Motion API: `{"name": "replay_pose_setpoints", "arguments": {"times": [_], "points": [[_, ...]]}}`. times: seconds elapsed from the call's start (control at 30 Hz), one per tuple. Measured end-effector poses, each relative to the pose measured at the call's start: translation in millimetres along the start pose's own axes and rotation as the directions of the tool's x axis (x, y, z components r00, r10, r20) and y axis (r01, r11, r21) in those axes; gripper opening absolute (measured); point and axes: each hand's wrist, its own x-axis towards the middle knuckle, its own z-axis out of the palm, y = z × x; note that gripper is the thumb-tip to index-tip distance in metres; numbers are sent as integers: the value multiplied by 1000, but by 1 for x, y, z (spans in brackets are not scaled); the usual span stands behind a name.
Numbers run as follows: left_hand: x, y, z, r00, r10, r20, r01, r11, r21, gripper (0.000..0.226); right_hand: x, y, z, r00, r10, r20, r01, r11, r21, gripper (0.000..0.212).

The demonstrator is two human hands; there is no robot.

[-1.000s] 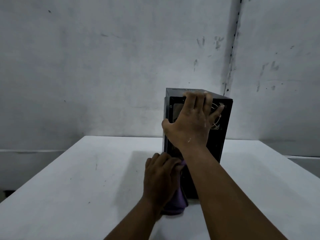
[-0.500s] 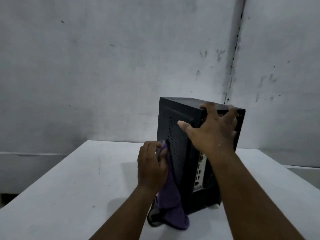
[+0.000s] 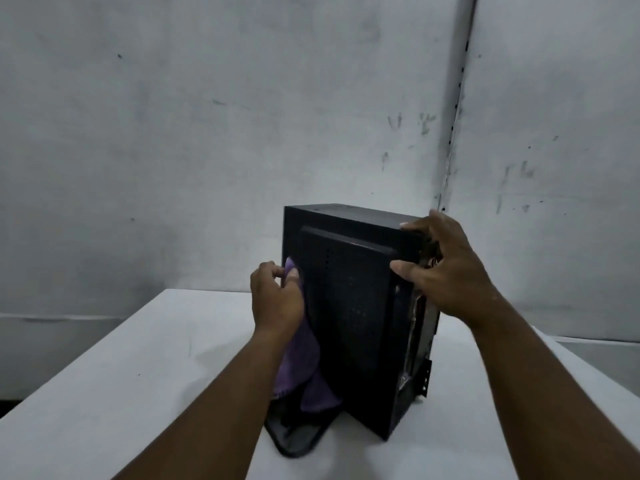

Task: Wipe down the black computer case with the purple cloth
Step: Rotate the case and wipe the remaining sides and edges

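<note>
Grey scuffed wall point(image 3: 207, 150) behind, white table point(image 3: 121, 375) below — and the black computer case point(image 3: 349, 306) stands upright near the middle of that table, its perforated side panel facing us. Left hand point(image 3: 277, 299) has fingers curled round the purple cloth point(image 3: 301, 368), pressing it to the panel's left edge — the cloth hangs down to the tabletop with a dark fold beneath. Right hand point(image 3: 446, 271) grips the case's upper right corner, thumb on the side panel, fingers wrapped over the back edge.
</note>
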Motion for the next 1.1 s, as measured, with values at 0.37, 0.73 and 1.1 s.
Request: {"name": "replay_pose_setpoints", "arguments": {"times": [0.37, 0.73, 1.1], "points": [[5, 3, -5, 997, -68, -36, 67, 998, -21, 29, 7, -54, 13, 989, 70, 133, 2, 879, -477, 68], [-19, 3, -15, 987, -24, -162, 26, 1000, 10, 27, 19, -16, 15, 995, -84, -57, 69, 972, -223, 35], [-20, 47, -26, 797, 581, -165, -544, 809, 223, 16, 49, -35, 8, 997, 38, 62, -12, 927, -375, 34]]}}
